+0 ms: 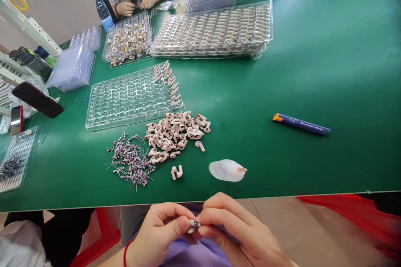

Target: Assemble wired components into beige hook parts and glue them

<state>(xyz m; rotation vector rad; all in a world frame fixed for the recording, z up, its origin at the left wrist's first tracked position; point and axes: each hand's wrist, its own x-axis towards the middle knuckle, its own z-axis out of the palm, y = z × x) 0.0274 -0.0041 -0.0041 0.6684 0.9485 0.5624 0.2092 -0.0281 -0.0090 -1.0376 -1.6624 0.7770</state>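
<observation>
My left hand (163, 227) and my right hand (232, 227) meet below the table's near edge, over my lap. Both pinch one small part (194, 224), whitish with a dark bit; I cannot make out more. On the green table (313, 71) just ahead lie two pink plastic pieces (176, 172), a heap of the same pink pieces (175, 133) and a pile of small wired components (130, 160). A clear tray (125, 100) behind the heap has pink pieces only in its right column.
A small clear dish (227, 170) and a blue lighter (300, 124) lie to the right. Stacked filled trays (216, 29) and a tray of colourful parts (128, 39) stand farther back, where another person's hands (134, 6) work. Phones (36, 99) sit at the left.
</observation>
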